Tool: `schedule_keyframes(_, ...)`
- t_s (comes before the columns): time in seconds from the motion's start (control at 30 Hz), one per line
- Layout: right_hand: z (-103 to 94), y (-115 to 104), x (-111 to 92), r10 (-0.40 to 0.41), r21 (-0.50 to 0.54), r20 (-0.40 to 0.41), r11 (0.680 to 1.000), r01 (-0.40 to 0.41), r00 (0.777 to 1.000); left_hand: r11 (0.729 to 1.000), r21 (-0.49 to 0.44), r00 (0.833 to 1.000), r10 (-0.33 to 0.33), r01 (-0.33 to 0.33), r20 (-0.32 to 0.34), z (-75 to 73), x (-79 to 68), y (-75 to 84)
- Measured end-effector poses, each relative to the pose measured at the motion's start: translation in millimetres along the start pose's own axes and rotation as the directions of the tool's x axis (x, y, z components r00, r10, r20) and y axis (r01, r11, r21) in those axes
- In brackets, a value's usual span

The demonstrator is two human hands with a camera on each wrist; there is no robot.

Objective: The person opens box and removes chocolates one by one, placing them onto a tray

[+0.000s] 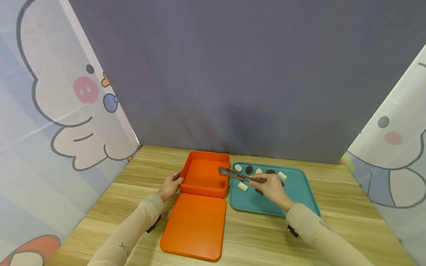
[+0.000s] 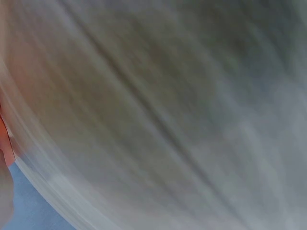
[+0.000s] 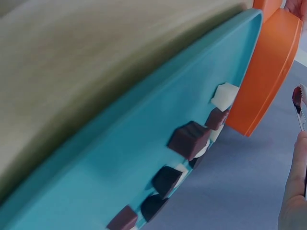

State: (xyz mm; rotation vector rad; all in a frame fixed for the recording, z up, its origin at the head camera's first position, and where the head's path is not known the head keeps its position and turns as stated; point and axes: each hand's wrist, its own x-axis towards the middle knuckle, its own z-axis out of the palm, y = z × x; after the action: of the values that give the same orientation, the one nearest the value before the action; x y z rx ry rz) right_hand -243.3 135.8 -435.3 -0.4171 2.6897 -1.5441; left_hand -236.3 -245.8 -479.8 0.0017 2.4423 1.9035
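My right hand point(image 1: 271, 188) grips metal tongs point(image 1: 241, 176), whose tips stand over the right wall of an open orange box point(image 1: 206, 191). In the right wrist view a dark brown piece point(image 3: 297, 98) shows at the tips of the tongs. My left hand point(image 1: 171, 184) holds the box at its left wall, near the front corner; the left wrist view is mostly blurred and hides the grasp. On a teal tray point(image 1: 286, 201) lie several white and dark pieces, among them a white block point(image 1: 243, 187) and a dark brown block point(image 3: 189, 139).
A flat orange lid point(image 1: 194, 227) lies on the wooden table point(image 1: 259, 244) in front of the box. Behind the table rises a grey cloth wall point(image 1: 226, 74). Printed cartoon curtains point(image 1: 60, 96) hang at both sides.
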Motion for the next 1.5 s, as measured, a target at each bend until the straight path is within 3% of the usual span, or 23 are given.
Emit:
schedule_keyframes(0.57,-24.8,24.3,-17.8,0.015,-0.068,-0.055,0.998,-0.019,0.998,1.0,-0.003,1.0,0.021,-0.021,0.006,-1.4,2.8,-4.9)
schedule_keyframes(1.03,-50.4,36.1,-35.0,0.082,-0.102,-0.063,0.991,-0.089,0.995,1.0,-0.025,1.0,0.008,-0.007,0.005,-2.1,2.4,-3.3)
schedule_keyframes(1.3,-64.6,49.8,-40.5,0.055,-0.147,-0.098,0.987,-0.069,0.994,1.0,-0.008,1.0,0.018,-0.018,-0.008,-1.1,1.8,0.2)
schedule_keyframes(1.5,-75.5,58.5,-48.9,0.062,-0.14,-0.082,0.987,-0.074,0.995,1.0,0.008,1.0,0.008,-0.008,-0.008,-1.3,2.4,-2.0)
